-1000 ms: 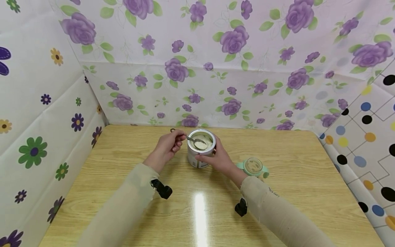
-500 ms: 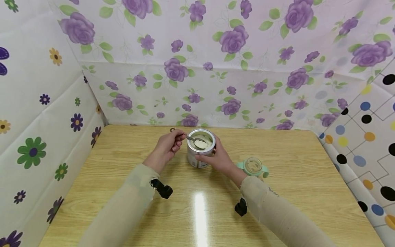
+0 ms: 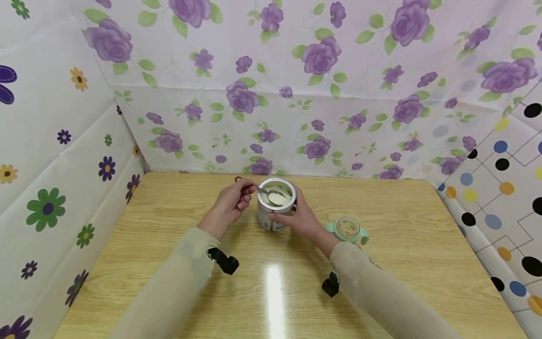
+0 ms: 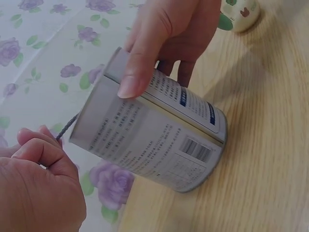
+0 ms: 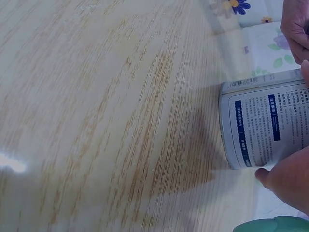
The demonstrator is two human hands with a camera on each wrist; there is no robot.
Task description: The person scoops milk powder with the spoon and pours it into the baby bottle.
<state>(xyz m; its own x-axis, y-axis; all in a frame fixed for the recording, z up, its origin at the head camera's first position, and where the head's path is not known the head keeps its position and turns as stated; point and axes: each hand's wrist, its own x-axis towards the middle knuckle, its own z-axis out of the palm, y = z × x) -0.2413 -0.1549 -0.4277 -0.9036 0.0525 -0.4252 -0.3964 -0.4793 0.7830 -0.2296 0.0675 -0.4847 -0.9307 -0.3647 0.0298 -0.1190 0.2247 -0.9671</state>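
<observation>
Gripping a thin metal spoon [image 3: 267,192], left hand [image 3: 230,201] dips into cylindrical tin [image 3: 275,207].

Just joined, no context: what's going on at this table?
A person is working at a wooden table. The right hand holds a metal tin of pale powder steady, its grip wrapped round the side. The left hand pinches a spoon by the handle, with the bowl inside the tin's open top and powder on it. A mint-green baby bottle stands on the table just to the right of the tin, apart from both hands.
</observation>
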